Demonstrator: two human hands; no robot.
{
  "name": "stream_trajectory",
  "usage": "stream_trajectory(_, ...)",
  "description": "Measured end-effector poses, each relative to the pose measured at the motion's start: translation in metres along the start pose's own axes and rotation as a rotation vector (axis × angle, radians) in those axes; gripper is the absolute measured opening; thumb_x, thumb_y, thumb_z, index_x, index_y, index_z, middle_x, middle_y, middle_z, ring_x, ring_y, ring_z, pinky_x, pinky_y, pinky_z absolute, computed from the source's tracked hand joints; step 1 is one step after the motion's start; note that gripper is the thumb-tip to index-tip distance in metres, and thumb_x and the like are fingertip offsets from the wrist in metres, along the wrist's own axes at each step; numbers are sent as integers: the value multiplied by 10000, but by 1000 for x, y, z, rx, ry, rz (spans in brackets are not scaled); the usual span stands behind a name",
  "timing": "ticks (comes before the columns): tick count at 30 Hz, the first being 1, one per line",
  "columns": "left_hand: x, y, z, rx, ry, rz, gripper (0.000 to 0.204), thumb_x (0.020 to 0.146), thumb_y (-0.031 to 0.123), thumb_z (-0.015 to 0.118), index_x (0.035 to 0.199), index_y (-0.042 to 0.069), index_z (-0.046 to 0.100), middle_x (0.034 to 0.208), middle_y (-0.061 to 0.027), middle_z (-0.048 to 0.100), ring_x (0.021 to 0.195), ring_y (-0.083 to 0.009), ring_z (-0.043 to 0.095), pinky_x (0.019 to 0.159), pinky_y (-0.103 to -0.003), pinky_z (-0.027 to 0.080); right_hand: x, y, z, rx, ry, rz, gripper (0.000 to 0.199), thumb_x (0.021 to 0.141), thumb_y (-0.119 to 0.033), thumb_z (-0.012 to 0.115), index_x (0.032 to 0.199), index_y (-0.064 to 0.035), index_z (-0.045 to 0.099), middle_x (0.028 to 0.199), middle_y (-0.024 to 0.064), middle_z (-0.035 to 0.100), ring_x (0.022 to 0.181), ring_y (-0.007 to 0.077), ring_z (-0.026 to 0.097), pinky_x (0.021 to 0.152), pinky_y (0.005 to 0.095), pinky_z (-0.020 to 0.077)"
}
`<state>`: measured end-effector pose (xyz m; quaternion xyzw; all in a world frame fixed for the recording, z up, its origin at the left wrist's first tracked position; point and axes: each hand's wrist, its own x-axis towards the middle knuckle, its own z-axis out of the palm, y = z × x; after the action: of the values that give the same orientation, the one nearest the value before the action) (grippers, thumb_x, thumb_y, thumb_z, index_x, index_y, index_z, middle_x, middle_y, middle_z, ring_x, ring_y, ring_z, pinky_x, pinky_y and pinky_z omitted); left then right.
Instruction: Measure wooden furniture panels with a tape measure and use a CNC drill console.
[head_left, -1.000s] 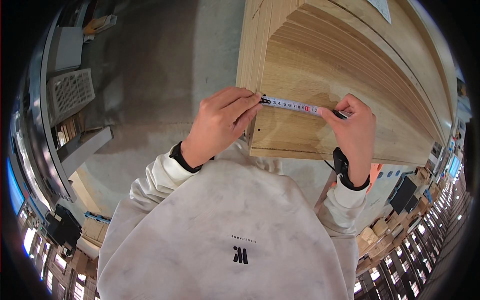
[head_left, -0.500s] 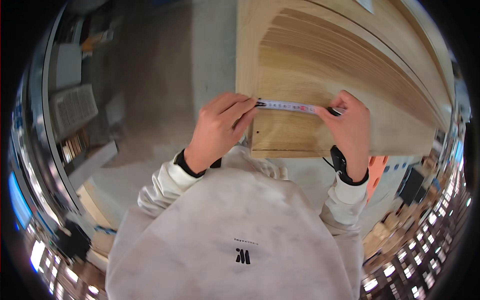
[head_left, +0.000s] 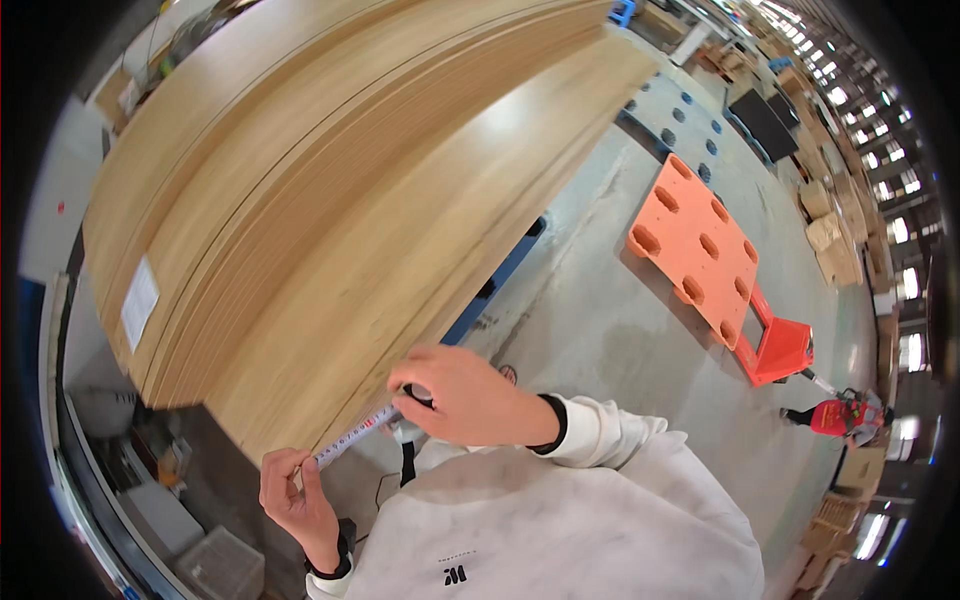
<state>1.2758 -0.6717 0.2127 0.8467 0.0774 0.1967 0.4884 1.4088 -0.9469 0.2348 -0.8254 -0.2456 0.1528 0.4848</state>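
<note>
A tape measure's white blade (head_left: pixel 352 434) is drawn out between my hands, along the near edge of a stacked wood-grain board (head_left: pixel 330 345). My left hand (head_left: pixel 298 498) pinches the blade's end by the board's near corner. Closed around the dark case (head_left: pixel 418 394) at the other end is my right hand (head_left: pixel 465 395), beside the same board edge. My fingers hide much of the case. More boards are piled in stepped layers beyond, and a white paper sheet (head_left: pixel 140 303) lies on an upper one.
The stack rests on a blue pallet (head_left: pixel 490 285). To the right, an orange pallet (head_left: pixel 695 250) sits on a red pallet jack (head_left: pixel 780 350), near a person in red (head_left: pixel 840 415). Cardboard boxes (head_left: pixel 830 245) line the far right. A clear plastic bin (head_left: pixel 222 565) is at lower left.
My view has swung right, bringing the orange pallet and jack into sight. The tape now slants along the board's edge, having lain level across its end. Both hands keep hold of it.
</note>
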Motion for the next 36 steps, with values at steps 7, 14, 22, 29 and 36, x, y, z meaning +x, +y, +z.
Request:
stream_trajectory(7,51,92,188,-150,-234,82,198,1045,-39,707,1238,-12,677,1026,-93,640,919,-193,617,863,-316,532,-106,131,-113,117,-35,84,216,1046,-174,678,1142,9,740,992,184,716,927,408,685,816,496,543)
stream_trajectory(14,124,175,354,-204,-555,271,255,1009,-75,737,1252,-8,696,1089,-91,706,966,-196,668,898,-320,554,-128,222,-209,549,134,221,207,1083,-151,702,1173,16,785,874,88,718,747,152,609,677,340,494)
stream_trajectory(22,187,233,568,-577,-472,-47,314,1070,34,730,1379,-21,719,1097,-88,729,1030,-205,730,944,-348,599,-87,320,-356,611,302,184,181,1100,-69,697,1235,37,756,1137,92,689,934,136,719,814,300,582)
stream_trajectory(29,271,286,726,-435,-773,-139,233,1154,147,649,1085,-37,773,927,-73,733,833,-163,702,791,-323,574,-8,364,-526,855,443,249,176,1080,-55,727,1242,12,725,1077,57,748,1025,125,738,852,296,608)
stream_trajectory(36,407,338,804,-303,-654,-270,423,1218,341,552,936,36,636,809,35,583,653,-71,544,593,-257,438,58,486,-716,661,310,246,243,1002,-80,821,1220,-2,746,1047,38,750,974,108,720,846,283,602)
